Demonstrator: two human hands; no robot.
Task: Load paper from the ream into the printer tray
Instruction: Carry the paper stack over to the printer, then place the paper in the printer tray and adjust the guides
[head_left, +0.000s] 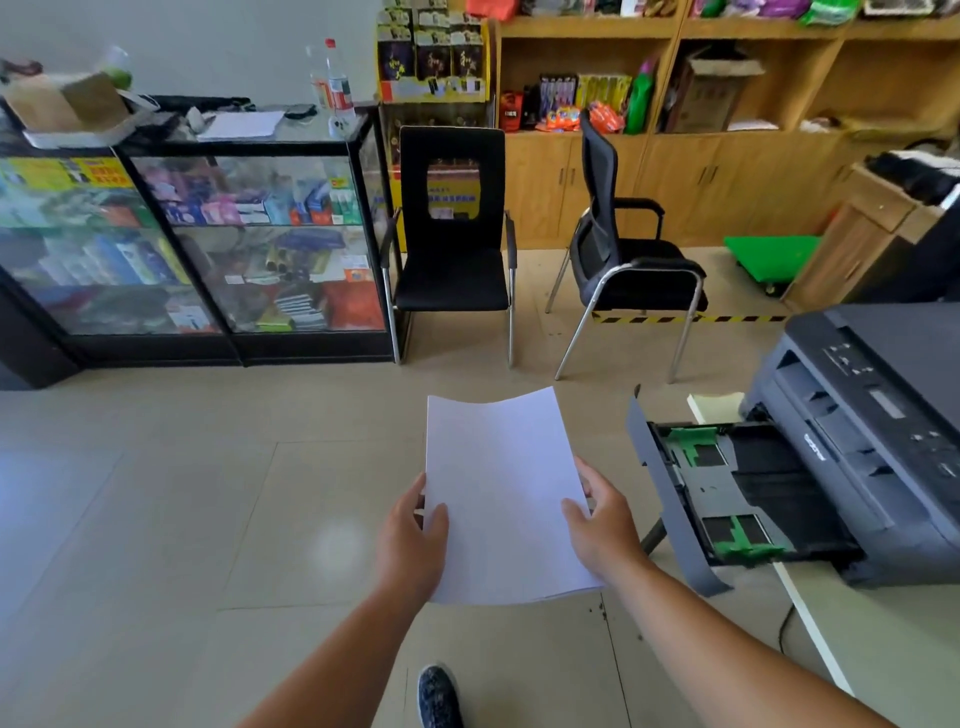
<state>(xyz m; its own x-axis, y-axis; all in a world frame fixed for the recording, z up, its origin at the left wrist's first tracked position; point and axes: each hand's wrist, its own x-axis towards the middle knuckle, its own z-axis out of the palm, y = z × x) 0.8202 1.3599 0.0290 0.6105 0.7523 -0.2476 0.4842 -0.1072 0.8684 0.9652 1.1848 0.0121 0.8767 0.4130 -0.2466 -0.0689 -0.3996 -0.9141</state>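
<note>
Paper stack (498, 493): held above the floor, left of the printer, far edge sagging | left hand (413, 540): fingers clamped on stack's left edge | right hand (605, 530): fingers clamped on right edge | printer tray (727, 483): pulled out, no sheets inside, green guides showing | printer (878, 436): on table at right

printer (852, 447) | front panel | brand mark "brother" | other labels unreadable

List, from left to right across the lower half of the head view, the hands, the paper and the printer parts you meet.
left hand → paper stack → right hand → open printer tray → printer
</note>
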